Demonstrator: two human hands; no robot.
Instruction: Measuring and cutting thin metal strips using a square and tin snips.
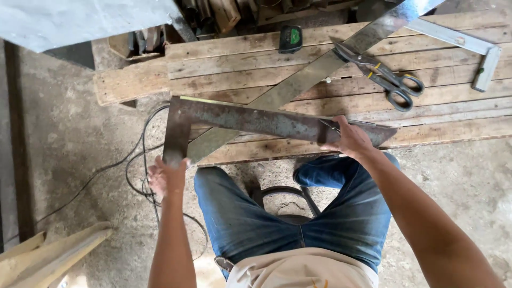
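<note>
Currently the rusty L-shaped steel angle piece (250,120) sits over the near edge of the wooden plank bench (240,64). Left hand (166,176) grips its short leg's end; right hand (349,140) closes around the long leg. Grey-handled tin snips (381,74) lie beyond.

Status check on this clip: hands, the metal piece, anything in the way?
Left hand grips the short leg of the rusty metal angle. Right hand holds the long leg. Tin snips lie apart on the bench.
</note>
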